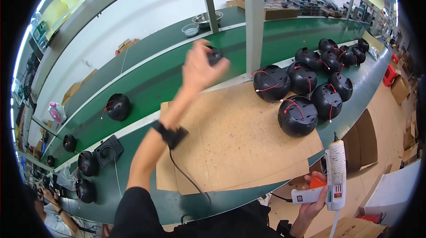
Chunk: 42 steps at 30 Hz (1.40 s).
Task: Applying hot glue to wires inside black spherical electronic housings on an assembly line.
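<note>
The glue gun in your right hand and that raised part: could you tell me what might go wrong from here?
1. The glue gun hangs off the bench edge in the right hand, nozzle up; it could drip or touch skin.
2. The left hand holds a small black part high over the belt; it could drop.
3. The wrist cable could snag the cardboard.

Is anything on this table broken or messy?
Nothing looks broken. The black round shells have red wires sticking out. The cardboard sheet is scuffed and overhangs the table edge. The left hand holds a small black part; the right hand holds a glue gun.
</note>
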### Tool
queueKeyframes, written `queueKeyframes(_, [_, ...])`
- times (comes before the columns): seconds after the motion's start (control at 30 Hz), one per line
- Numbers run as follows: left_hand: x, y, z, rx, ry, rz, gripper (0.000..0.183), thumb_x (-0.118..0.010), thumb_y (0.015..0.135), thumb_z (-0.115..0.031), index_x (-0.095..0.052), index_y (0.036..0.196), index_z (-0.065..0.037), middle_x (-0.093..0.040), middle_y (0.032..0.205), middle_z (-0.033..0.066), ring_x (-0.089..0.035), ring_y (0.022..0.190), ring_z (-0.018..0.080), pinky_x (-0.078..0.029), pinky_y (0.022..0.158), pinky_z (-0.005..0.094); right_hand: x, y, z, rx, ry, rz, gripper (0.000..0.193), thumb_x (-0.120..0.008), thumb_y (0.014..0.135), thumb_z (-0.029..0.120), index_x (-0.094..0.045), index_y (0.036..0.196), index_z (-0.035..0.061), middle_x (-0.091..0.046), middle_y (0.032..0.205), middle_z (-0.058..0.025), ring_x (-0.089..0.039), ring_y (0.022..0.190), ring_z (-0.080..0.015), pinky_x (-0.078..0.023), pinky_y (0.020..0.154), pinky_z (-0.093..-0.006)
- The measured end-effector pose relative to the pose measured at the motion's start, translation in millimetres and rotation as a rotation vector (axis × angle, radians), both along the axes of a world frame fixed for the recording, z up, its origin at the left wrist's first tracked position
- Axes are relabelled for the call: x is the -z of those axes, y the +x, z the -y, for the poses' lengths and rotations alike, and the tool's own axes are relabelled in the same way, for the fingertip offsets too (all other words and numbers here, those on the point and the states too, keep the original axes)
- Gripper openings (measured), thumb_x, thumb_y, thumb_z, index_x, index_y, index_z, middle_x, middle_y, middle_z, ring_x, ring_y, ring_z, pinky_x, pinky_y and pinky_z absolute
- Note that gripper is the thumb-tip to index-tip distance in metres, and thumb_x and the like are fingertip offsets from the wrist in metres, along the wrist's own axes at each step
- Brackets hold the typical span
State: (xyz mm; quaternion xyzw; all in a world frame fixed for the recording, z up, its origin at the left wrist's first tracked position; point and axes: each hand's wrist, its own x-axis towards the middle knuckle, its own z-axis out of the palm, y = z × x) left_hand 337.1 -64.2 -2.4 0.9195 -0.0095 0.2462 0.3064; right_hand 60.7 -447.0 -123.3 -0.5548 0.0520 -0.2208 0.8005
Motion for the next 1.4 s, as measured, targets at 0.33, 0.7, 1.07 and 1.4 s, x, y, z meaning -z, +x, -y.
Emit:
queueKeyframes(0.33, [87.4, 134.9, -78.4, 0.083, -0.039, -0.143, 0.144, -0.097, 0.053, -0.056, -0.023, 0.156, 0.012, -0.037, 0.154, 0.0357, -0.045, 0.141, 0.0445, -0.038, 0.12, 0.0431, 13.9, 25.5, -16.9, -0.256, -0.016, 0.013, 0.06, -0.054, 0.104, 0.051, -0.049, 0.133, -0.0014, -0.056, 0.132, -0.0307, -0.065, 0.088, -0.0265, -0.057, 0.073, -0.0338])
queueKeyframes(0.7, [24.3, -261.2, -36.4, 0.468, 0.086, -0.375, 0.114, -0.097, 0.061, -0.05, -0.043, 0.152, -0.007, -0.032, 0.153, 0.0318, -0.046, 0.137, 0.0513, -0.047, 0.11, 0.0535, -35.5, 39.7, -58.7, -0.688, -0.241, -0.077, 0.039, -0.06, 0.104, 0.034, -0.058, 0.122, -0.0004, -0.058, 0.121, -0.0283, -0.059, 0.058, -0.0181, -0.048, 0.052, -0.0277])
queueKeyframes(1.07, [16.1, -258.4, -78.0, 0.709, 0.094, -0.418, 0.031, -0.075, 0.084, -0.018, -0.072, 0.112, -0.003, -0.061, 0.105, 0.0124, -0.062, 0.098, 0.0329, -0.054, 0.081, 0.0428, -71.2, 38.4, -83.4, -0.813, -0.346, -0.296, 0.073, -0.077, 0.091, 0.031, -0.046, 0.146, -0.0064, -0.065, 0.125, -0.0273, -0.067, 0.11, -0.0324, -0.061, 0.08, -0.0406])
queueKeyframes(1.4, [31.6, -189.4, -91.6, 0.746, -0.41, -0.563, 0.011, -0.076, 0.09, -0.009, -0.075, 0.095, 0.001, -0.072, 0.081, 0.0065, -0.066, 0.071, 0.0124, -0.052, 0.065, 0.0268, -85.6, 15.4, -83.4, -0.729, -0.546, -0.301, 0.061, -0.082, 0.085, 0.031, -0.057, 0.125, -0.008, -0.071, 0.103, -0.0212, -0.072, 0.083, -0.0315, -0.058, 0.074, -0.0413])
